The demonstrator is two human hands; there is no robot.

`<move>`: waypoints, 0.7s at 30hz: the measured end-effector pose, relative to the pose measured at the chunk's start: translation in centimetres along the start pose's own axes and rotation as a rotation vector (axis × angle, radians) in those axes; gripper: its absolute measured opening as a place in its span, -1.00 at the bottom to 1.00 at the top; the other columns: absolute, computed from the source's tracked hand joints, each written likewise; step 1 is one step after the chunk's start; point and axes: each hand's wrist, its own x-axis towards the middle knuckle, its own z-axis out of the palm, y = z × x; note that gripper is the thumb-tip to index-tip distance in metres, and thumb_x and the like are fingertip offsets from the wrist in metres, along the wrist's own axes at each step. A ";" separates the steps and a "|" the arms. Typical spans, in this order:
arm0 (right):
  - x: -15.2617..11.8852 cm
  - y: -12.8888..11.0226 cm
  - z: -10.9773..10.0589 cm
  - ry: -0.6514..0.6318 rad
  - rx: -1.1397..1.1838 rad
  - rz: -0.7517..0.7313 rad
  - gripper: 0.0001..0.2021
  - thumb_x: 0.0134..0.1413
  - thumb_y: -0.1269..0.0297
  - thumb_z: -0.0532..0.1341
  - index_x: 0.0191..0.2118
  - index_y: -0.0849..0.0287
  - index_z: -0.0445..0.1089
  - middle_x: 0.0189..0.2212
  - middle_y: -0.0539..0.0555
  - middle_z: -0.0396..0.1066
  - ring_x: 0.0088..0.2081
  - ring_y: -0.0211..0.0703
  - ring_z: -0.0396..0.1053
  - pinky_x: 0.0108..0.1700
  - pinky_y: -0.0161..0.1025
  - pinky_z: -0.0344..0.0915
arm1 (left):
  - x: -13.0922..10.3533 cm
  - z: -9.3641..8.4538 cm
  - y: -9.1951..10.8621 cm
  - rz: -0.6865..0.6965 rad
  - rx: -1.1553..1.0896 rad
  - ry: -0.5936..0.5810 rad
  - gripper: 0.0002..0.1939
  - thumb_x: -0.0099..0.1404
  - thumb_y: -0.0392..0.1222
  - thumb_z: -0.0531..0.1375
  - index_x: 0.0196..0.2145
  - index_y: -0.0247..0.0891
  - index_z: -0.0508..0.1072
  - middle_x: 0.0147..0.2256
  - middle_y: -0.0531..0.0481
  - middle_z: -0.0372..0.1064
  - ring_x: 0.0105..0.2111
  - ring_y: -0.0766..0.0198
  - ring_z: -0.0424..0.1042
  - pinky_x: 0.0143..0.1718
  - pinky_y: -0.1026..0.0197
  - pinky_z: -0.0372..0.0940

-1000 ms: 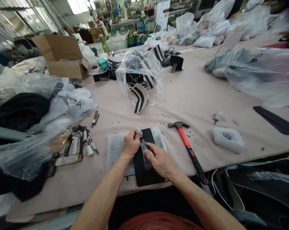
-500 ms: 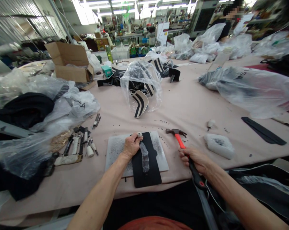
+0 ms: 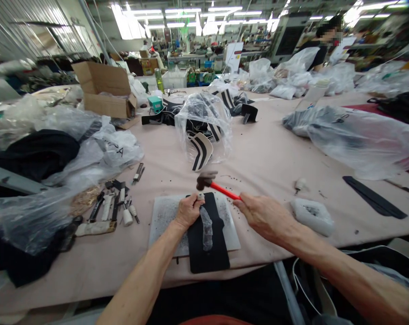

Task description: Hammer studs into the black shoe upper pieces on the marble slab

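My left hand [image 3: 190, 210] is closed around a small upright punch [image 3: 200, 197] whose pale round top shows above the fingers; its lower end is hidden. It stands over a black flat piece [image 3: 215, 243] with a clear plastic template-like strip [image 3: 207, 231] lying on it. Beneath that piece is a speckled white board [image 3: 163, 225]. My right hand [image 3: 263, 214] grips a claw hammer [image 3: 224, 189] by its red handle. The hammer's dark head, slightly blurred, is just above the punch top; whether they touch I cannot tell.
Hand tools [image 3: 114, 203] lie to the left near plastic bags. To the right are a white-wrapped punch [image 3: 299, 185], a translucent block [image 3: 312, 216] and a dark strip [image 3: 375, 197]. Further back are a bagged pile of striped pieces [image 3: 204, 131] and a cardboard box [image 3: 104, 104].
My right hand has swung the hammer up and left, bringing its head from beside the board to over the punch. My left hand keeps its hold on the punch.
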 end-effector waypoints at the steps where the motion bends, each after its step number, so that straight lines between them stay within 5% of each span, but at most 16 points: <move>1: 0.1 -0.2 -0.5 0.100 0.044 0.016 -0.66 0.39 0.05 -0.08 -0.32 0.10 0.25 -0.60 0.02 0.28 -0.62 -0.20 0.14 -0.48 -0.24 -0.13 | 0.0 0.0 -0.1 0.002 -0.003 0.001 -0.93 0.29 -0.26 0.20 -0.31 -0.18 0.51 -0.36 -0.07 0.54 -0.35 0.12 0.52 -0.28 0.21 0.30; 4: -0.1 -1.0 -0.9 0.384 0.175 0.123 -0.55 0.42 0.03 -0.27 -0.27 0.11 0.24 -0.55 0.06 0.31 -0.57 -0.19 0.20 -0.46 -0.25 0.00 | 0.0 0.1 -0.2 -0.005 -0.015 -0.017 -0.92 0.31 -0.24 0.19 -0.29 -0.19 0.51 -0.35 -0.08 0.54 -0.33 0.13 0.52 -0.27 0.21 0.30; 6: -0.3 -1.0 -0.2 0.291 0.146 0.123 -0.54 0.42 0.05 -0.27 -0.28 0.13 0.25 -0.56 0.08 0.31 -0.57 -0.18 0.21 -0.47 -0.24 -0.02 | 0.0 0.1 -0.1 -0.018 0.003 -0.028 -0.93 0.31 -0.24 0.19 -0.29 -0.19 0.50 -0.37 -0.06 0.53 -0.35 0.15 0.50 -0.29 0.22 0.29; 10: -0.6 0.8 1.5 -0.149 -0.046 0.065 -0.68 0.37 0.07 -0.05 -0.30 0.13 0.30 -0.59 0.07 0.33 -0.60 -0.16 0.20 -0.48 -0.22 -0.15 | 0.0 -0.1 0.2 -0.034 0.050 -0.030 -0.92 0.30 -0.25 0.20 -0.38 -0.18 0.47 -0.44 -0.02 0.48 -0.41 0.18 0.46 -0.34 0.24 0.24; 17: -1.9 7.0 6.7 -0.159 0.179 0.331 -0.59 0.40 0.13 -0.16 -0.43 0.12 0.22 -0.52 0.07 0.39 -0.47 -0.14 0.34 -0.40 -0.26 0.12 | -0.2 -0.2 0.6 -0.051 0.011 -0.042 -0.94 0.30 -0.29 0.19 -0.32 -0.20 0.48 -0.39 -0.02 0.51 -0.36 0.19 0.48 -0.30 0.26 0.26; 21: -3.6 8.8 10.6 -0.090 0.001 0.399 -0.66 0.35 0.17 -0.10 -0.34 0.19 0.31 -0.42 0.21 0.42 -0.37 0.01 0.41 -0.32 -0.13 0.27 | -0.2 -0.3 0.7 -0.083 0.041 -0.050 -0.95 0.29 -0.30 0.21 -0.31 -0.22 0.49 -0.35 -0.03 0.53 -0.32 0.18 0.50 -0.24 0.26 0.29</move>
